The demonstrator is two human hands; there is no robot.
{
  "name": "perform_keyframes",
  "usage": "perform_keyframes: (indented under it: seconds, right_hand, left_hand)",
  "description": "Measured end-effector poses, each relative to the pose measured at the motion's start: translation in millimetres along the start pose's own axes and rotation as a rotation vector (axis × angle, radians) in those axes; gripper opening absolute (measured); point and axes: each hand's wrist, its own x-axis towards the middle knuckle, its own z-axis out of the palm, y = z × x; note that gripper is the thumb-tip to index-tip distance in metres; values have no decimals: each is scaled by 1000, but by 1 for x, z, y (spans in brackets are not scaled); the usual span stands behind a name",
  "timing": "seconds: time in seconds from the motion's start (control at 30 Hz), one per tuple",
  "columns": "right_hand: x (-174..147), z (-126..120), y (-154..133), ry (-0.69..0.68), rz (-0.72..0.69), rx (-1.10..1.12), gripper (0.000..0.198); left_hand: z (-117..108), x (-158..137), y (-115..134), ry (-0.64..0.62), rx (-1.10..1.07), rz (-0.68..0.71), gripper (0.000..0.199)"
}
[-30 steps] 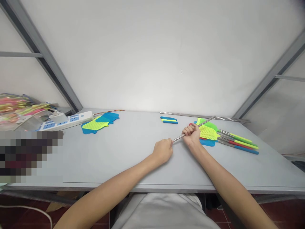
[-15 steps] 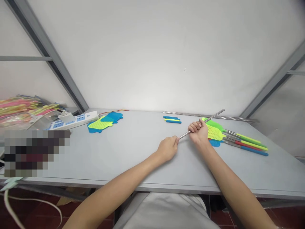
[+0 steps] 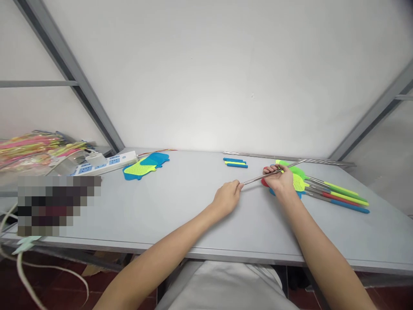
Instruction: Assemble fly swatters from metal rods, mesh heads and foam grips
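Observation:
A thin metal rod (image 3: 256, 178) slants above the table, held between my two hands. My left hand (image 3: 227, 198) pinches its near end with closed fingers. Farther along, my right hand (image 3: 281, 183) is turned palm up, its fingers curled around the rod, and the far end sticks out beyond it. Just behind my right hand lie several fly swatters (image 3: 298, 184) in green, yellow, red and blue, partly hidden by that hand. Short blue and yellow handle sleeves (image 3: 236, 163) rest farther back. Loose blue and yellow swatter heads (image 3: 140, 169) overlap at the left.
More metal rods (image 3: 251, 154) lie along the wall at the table's back edge. A white power strip (image 3: 124, 159) with plugs sits at the left, beside a pile of colourful wrapped items (image 3: 29, 144). The table's front edge (image 3: 174, 249) runs before my body.
My right hand has shifted slightly right and rolled further palm up along the rod. The rod's far end has dipped lower. My left hand still grips the near end.

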Motion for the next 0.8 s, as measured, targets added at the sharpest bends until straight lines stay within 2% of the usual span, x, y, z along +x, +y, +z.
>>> perform_keyframes:
  seconds: [0.4, 0.8]
  right_hand:
    - [2, -4, -4, 44, 28, 33, 26]
    - [3, -7, -3, 4, 37, 25, 32]
  left_hand:
    - [0, -3, 0, -64, 84, -33, 36]
    - [3, -7, 6, -128, 65, -17, 37]
